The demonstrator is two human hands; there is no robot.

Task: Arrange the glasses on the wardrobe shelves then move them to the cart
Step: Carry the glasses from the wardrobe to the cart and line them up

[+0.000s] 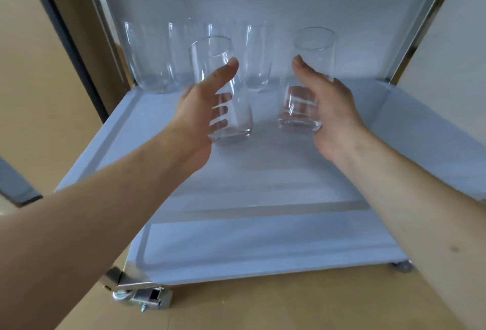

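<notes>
On the cart shelf point(263, 171), four glasses point(147, 61) are lined up along the back wall. In front of that row, a tilted glass point(223, 92) is gripped by the left hand point(197, 108) — fingers curled round it. Further right, an upright glass point(307, 79) is held by the right hand point(331, 114), clear of the row

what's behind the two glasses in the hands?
A row of four empty glasses stands at the back of the cart shelf, against its white rear panel. The left hand and its tilted glass cover part of the middle two; their bases are partly hidden.
</notes>
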